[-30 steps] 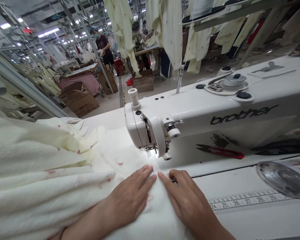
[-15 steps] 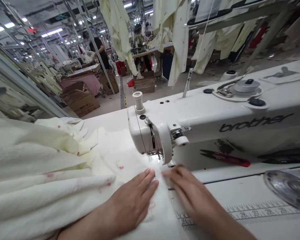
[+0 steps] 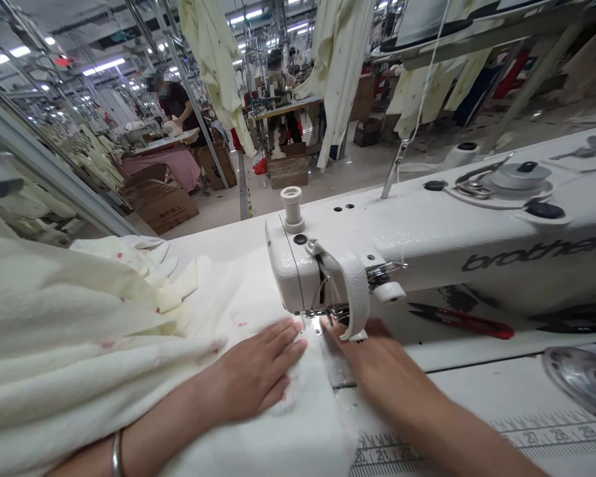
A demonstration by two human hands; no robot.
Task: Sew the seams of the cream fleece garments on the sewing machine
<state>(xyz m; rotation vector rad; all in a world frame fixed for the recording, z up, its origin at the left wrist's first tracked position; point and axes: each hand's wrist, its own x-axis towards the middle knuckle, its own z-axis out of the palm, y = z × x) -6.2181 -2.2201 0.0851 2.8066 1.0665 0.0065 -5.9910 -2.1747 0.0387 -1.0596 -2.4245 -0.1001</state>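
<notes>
My left hand lies flat on a cream cloth with small red marks, fingers stretched toward the needle area. A silver bangle is on that wrist. My right hand is at the right of the presser foot, one finger reaching in close to it. The white take-up guard of the sewing machine covers part of its fingers, so I cannot see whether they grip anything. The bulk of the cloth is gathered in folds to the left.
Red-handled thread snips and a dark tool lie under the machine arm. A printed ruler runs along the table's front, near a clear round dish. Cream garments hang beyond; a co-worker stands at a far table.
My right hand has moved in beside the presser foot, behind the guard. My left hand has slid slightly left and forward with the cloth. The view has shifted, so the machine appears farther right.
</notes>
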